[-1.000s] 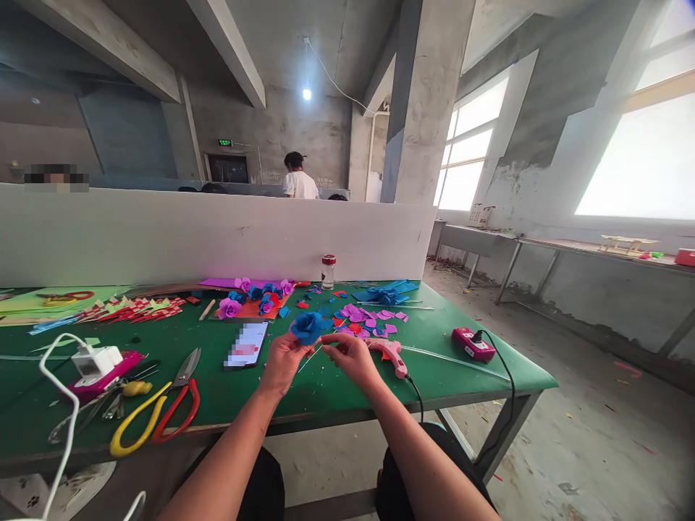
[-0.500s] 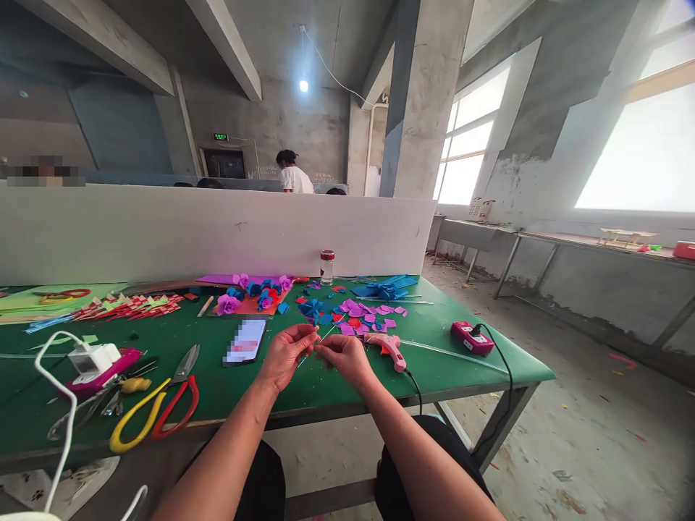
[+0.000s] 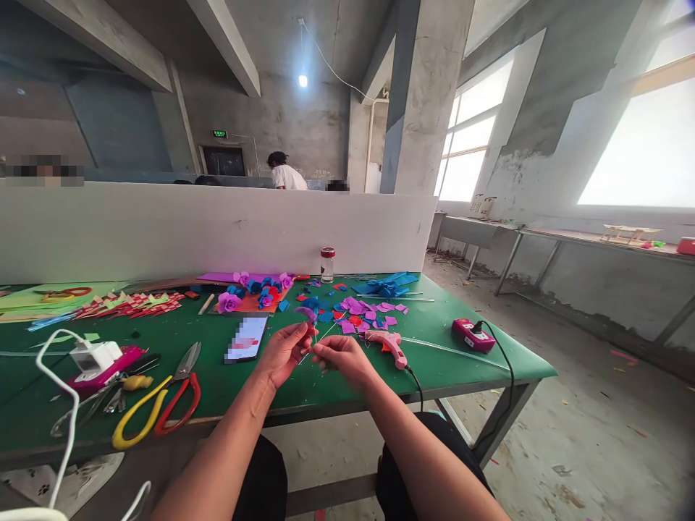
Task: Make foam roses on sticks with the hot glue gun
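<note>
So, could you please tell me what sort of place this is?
It looks like a simple craft workshop, perhaps in an unfinished building: a green-topped table holds a pink glue gun, large scissors and purple and blue artificial flowers, beside a bare concrete pillar.

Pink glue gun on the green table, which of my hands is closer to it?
Right. Your right hand is just to the left of the pink glue gun, not touching it; your left hand is farther left, beyond the right one.
</note>
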`<state>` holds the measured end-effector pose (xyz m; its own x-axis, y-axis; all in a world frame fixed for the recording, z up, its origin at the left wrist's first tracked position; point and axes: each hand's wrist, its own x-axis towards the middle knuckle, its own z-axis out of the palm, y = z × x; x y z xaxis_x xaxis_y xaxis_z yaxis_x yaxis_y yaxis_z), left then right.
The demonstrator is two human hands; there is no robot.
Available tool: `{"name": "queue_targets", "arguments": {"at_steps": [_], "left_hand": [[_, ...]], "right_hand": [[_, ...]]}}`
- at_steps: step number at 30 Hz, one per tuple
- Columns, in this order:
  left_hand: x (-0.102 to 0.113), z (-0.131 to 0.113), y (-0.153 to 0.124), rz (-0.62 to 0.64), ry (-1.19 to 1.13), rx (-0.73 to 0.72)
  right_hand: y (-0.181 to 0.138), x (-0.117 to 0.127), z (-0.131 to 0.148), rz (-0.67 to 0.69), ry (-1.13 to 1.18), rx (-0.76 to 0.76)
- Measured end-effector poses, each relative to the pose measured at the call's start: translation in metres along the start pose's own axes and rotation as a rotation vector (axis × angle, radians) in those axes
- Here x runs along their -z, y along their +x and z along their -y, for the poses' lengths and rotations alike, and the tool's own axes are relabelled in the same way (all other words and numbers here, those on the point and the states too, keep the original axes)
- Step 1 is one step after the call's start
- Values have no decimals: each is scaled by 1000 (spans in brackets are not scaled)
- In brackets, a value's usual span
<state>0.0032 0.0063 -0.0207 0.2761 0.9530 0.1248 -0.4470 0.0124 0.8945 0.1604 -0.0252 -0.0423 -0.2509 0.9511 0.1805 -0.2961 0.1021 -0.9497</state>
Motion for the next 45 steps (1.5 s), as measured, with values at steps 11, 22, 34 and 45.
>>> {"name": "queue_targets", "arguments": {"at_steps": [11, 22, 34, 45], "left_hand": [[6, 2, 1, 98, -32, 96], [6, 3, 1, 80, -38, 75], [6, 2, 1, 64, -53, 73], [-2, -1, -2, 41, -43, 38]], "right_hand": [[-5, -5, -3, 92, 151, -110], [-3, -12, -6, 31, 134, -44], [-2, -14, -13, 43, 113, -42], [0, -16, -13, 15, 124, -39]]}}
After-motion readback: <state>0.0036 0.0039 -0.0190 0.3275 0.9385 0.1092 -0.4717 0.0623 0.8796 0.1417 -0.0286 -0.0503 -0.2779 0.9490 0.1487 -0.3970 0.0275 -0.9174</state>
